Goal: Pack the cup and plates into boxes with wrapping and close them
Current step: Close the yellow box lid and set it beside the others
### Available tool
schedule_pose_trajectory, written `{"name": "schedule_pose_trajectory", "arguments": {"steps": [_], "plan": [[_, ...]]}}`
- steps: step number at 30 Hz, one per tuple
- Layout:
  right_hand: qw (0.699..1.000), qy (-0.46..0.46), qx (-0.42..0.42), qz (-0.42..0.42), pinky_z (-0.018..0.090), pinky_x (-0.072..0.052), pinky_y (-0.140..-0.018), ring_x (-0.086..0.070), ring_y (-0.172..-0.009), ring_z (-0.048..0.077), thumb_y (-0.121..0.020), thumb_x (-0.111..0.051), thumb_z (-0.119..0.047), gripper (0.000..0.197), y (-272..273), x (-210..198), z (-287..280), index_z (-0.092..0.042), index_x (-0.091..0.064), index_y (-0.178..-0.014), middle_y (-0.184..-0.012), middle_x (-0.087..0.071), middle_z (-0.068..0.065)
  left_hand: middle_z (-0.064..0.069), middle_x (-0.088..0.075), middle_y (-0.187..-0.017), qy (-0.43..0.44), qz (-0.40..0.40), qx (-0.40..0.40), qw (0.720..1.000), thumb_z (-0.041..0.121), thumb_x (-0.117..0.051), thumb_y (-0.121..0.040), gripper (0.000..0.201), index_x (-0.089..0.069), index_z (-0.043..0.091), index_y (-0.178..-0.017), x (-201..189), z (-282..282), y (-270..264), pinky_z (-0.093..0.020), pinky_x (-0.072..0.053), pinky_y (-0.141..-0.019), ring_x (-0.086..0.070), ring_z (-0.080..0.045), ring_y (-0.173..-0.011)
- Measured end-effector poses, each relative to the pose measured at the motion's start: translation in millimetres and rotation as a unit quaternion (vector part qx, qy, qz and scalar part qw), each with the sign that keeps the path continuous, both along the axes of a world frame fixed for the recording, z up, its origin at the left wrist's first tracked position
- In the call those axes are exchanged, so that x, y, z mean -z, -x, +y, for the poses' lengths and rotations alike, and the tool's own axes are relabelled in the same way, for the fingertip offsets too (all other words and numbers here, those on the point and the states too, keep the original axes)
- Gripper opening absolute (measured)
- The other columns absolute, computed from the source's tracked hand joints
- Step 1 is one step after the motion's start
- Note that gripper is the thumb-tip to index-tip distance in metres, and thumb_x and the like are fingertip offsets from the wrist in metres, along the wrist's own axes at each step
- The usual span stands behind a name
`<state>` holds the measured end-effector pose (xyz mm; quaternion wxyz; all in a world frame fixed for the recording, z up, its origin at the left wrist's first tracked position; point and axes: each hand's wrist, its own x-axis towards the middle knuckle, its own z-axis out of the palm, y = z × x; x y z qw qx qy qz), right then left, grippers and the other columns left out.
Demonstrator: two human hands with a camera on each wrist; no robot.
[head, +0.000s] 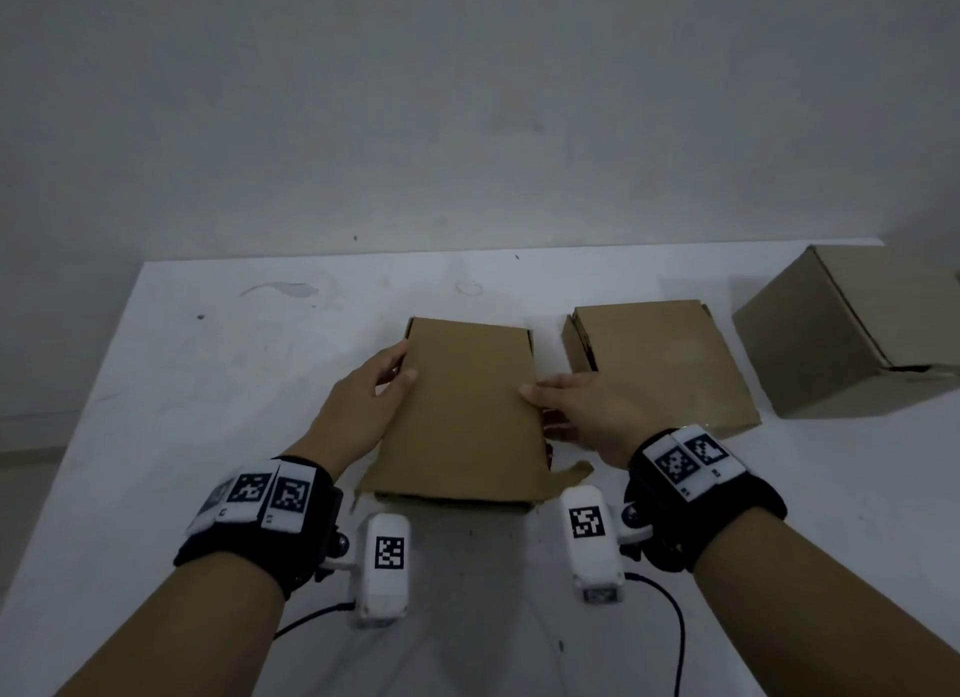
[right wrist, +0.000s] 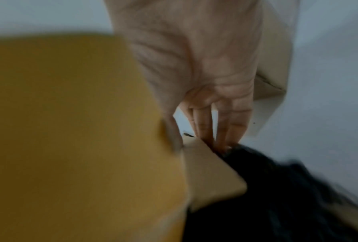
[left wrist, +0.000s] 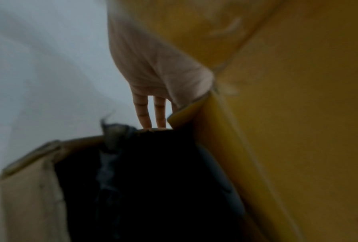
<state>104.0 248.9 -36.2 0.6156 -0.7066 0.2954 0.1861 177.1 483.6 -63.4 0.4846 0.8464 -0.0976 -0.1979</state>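
Dim light, bare grey wall (head: 467, 99) behind a scuffed white table (head: 208, 343).

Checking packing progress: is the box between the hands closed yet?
Not fully. The lid is down over the box, but its front edge is still raised; both wrist views show a dark gap beneath.

No legible text, brand or number appears; only black-and-white square code markers (head: 389, 552) on the wrist-worn camera units and bands.

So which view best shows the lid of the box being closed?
The head view: the whole lid shows, left hand and right hand gripping its sides. The wrist views show only blurred edge portions.
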Motion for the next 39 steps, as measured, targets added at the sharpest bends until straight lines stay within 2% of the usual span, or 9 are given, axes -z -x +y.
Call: {"name": "schedule_pose_trajectory", "arguments": {"steps": [3, 8, 12, 17, 21, 26, 30, 34, 39], "plan": [[1.000, -0.014, 0.017, -0.018, 0.032, -0.052, -0.092, -0.064, -0.103, 0.022, -0.088, -0.065, -0.024, 0.036, -2, 2, 4, -0.001, -0.062, -0.115, -0.112, -0.068, 0.009, 0.002, -0.045, -0.144, -0.027, -0.016, -0.001, 1.000, 0.045, -0.044, -0.095, 0.053, -0.034, 0.031, -0.145, 3, -2, 4, -0.023, -0.036, -0.098, -0.045, -0.012, -0.127], [0.992, 0.120, -0.021, 0.018, 0.040, -0.057, -0.083, -0.064, -0.094, 0.025, -0.086, -0.068, -0.029, 0.035, -2, -9, 12, -0.009, -0.054, -0.110, -0.103, -0.061, 0.007, 0.001, -0.042, -0.146, -0.052, -0.046, 0.007, 0.998, 0.043, -0.043, -0.096, 0.054, -0.032, 0.029, -0.146, 8, -1, 7, -0.027, -0.036, -0.101, -0.046, -0.016, -0.128], [0.995, 0.093, -0.007, 0.047, 0.040, -0.058, -0.080, -0.061, -0.102, 0.032, -0.078, -0.076, -0.011, 0.058, 4, -9, 13, -0.003, -0.041, -0.123, -0.116, -0.052, 0.015, 0.000, -0.041, -0.147, -0.078, -0.074, 0.014, 0.994, 0.042, -0.042, -0.097, 0.054, -0.030, 0.028, -0.147, 13, -2, 10, -0.030, -0.036, -0.103, -0.046, -0.017, -0.129], [0.998, 0.059, 0.002, 0.005, 0.040, -0.057, -0.080, -0.059, -0.098, 0.027, -0.071, -0.077, 0.003, 0.052, 8, -6, 11, -0.009, -0.046, -0.111, -0.105, -0.053, 0.011, 0.002, -0.041, -0.148, -0.095, -0.130, 0.011, 0.987, 0.038, -0.042, -0.098, 0.051, -0.033, 0.026, -0.146, 24, -4, 12, -0.028, -0.035, -0.103, -0.046, -0.017, -0.128], [0.989, 0.140, -0.005, -0.048, 0.034, -0.053, -0.083, -0.060, -0.088, 0.018, -0.070, -0.080, -0.006, 0.047, 10, -1, 11, -0.014, -0.051, -0.106, -0.090, -0.060, 0.003, 0.001, -0.036, -0.151, -0.105, -0.159, 0.005, 0.982, 0.035, -0.041, -0.099, 0.050, -0.033, 0.023, -0.147, 27, -8, 15, -0.028, -0.032, -0.106, -0.041, -0.017, -0.133], [0.954, 0.281, -0.028, -0.100, 0.039, -0.058, -0.074, -0.064, -0.076, 0.017, -0.075, -0.077, -0.009, 0.022, 12, 3, 13, -0.017, -0.060, -0.087, -0.079, -0.066, 0.002, 0.007, -0.016, -0.158, -0.150, -0.167, 0.000, 0.975, 0.036, -0.035, -0.100, 0.049, -0.028, 0.026, -0.148, 32, -12, 19, -0.033, -0.038, -0.102, -0.037, -0.018, -0.135], [0.971, 0.230, -0.003, -0.056, 0.041, -0.059, -0.069, -0.065, -0.079, 0.023, -0.074, -0.079, -0.014, 0.022, 17, 12, 10, -0.014, -0.059, -0.083, -0.086, -0.064, 0.007, 0.008, -0.010, -0.159, -0.179, -0.162, 0.006, 0.970, 0.036, -0.030, -0.101, 0.050, -0.024, 0.025, -0.150, 34, -17, 22, -0.038, -0.044, -0.097, -0.044, -0.023, -0.130], [0.969, 0.240, 0.013, -0.059, 0.045, -0.057, -0.076, -0.066, -0.079, 0.027, -0.072, -0.080, -0.015, 0.023, 18, 26, 12, -0.017, -0.059, -0.078, -0.083, -0.067, 0.010, 0.007, -0.008, -0.160, -0.228, -0.164, 0.013, 0.960, 0.036, -0.025, -0.101, 0.051, -0.020, 0.023, -0.150, 34, -23, 26, -0.044, -0.048, -0.091, -0.047, -0.028, -0.121], [0.973, 0.214, 0.026, -0.085, 0.046, -0.057, -0.078, -0.067, -0.079, 0.025, -0.073, -0.080, -0.019, 0.022, 22, 34, 7, -0.023, -0.059, -0.080, -0.081, -0.068, 0.007, 0.002, 0.000, -0.160, -0.253, -0.145, 0.017, 0.956, 0.042, -0.026, -0.100, 0.059, -0.011, 0.019, -0.152, 33, -30, 24, -0.046, -0.042, -0.095, -0.039, -0.031, -0.129]]}}
